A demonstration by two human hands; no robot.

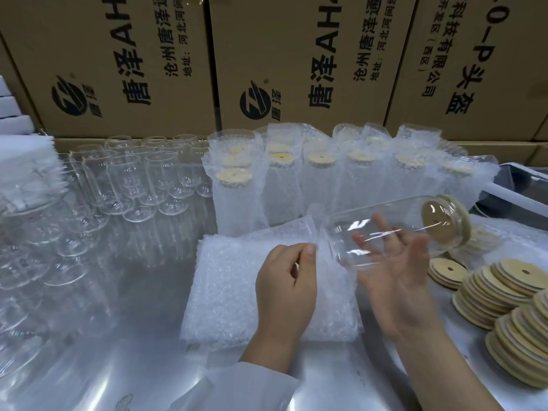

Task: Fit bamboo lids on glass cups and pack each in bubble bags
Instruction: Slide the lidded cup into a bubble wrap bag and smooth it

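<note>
left hand [284, 280], near centre, pinches the mouth of the top bubble bag [234, 280]. right hand [397, 271], fingers straight and spread, cradles the glass cup [382, 218] on its side, bamboo lid [439, 222] fitted, base at the bag's mouth. loose lids [504, 287] stacked right.

shiny table [142, 336]: empty cups [136, 179], bubble bags [237, 280], bamboo lids [504, 292].
</note>
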